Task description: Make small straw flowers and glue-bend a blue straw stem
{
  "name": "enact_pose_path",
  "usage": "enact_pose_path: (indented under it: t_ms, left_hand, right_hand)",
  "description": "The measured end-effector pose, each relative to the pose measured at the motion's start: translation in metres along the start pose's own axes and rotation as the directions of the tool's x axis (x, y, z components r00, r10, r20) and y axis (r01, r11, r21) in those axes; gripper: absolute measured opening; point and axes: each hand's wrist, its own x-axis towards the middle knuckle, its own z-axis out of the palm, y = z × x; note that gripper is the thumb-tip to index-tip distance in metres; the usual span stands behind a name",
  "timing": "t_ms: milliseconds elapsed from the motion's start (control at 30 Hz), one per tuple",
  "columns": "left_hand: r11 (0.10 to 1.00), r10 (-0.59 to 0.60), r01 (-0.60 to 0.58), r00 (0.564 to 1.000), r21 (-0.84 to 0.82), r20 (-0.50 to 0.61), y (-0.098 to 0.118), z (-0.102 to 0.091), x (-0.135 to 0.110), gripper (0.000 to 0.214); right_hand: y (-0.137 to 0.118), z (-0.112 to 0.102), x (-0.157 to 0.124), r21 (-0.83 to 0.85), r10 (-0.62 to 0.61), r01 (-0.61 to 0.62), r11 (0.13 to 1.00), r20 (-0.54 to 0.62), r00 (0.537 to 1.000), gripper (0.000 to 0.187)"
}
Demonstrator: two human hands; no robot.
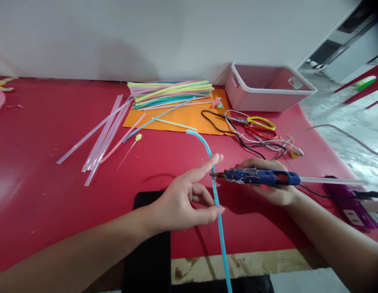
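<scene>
Between the thumb and fingers of my left hand (189,197) is a long blue pipe cleaner (222,240), its top end curving to the left. My right hand (268,183) is wrapped round a blue hot glue gun (253,177), with a clear glue stick (332,180) poking out of its back. The gun's nozzle points left and meets the pipe cleaner in view, near my left fingers; whether it touches, I cannot tell. Most of the right hand's fingers are hidden by the gun.
Behind lie a pile of coloured pipe cleaners (173,91) on an orange sheet (207,127), clear glue sticks (100,142), scissors (260,124) among cables and a pink bin (265,99). A black phone-like slab (149,252) is under my left wrist; a purple power strip (350,207) sits right.
</scene>
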Motion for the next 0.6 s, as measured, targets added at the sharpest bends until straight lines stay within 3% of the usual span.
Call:
enact_pose_path:
  t_ms: [200,367,600]
  left_hand:
    - [0.999,-0.047,0.046,0.998,0.027,0.032,0.0015,-0.0001,-0.0001,0.102]
    - [0.998,-0.061,0.061,0.998,0.003,-0.035,0.0014,-0.0006,0.0027,0.104]
    - [0.999,-0.052,0.052,0.996,-0.001,-0.073,-0.0008,-0.0024,0.0035,0.106]
  right_hand:
    - [-0.0033,-0.0035,0.0026,0.039,-0.087,0.088,0.995,-0.027,0.996,0.023]
    - [-0.0056,-0.0042,0.0024,0.126,-0.115,0.119,0.985,-0.038,0.993,0.03]
    - [-0.001,-0.0051,0.0073,0.097,-0.178,0.169,0.981,0.085,0.98,0.024]
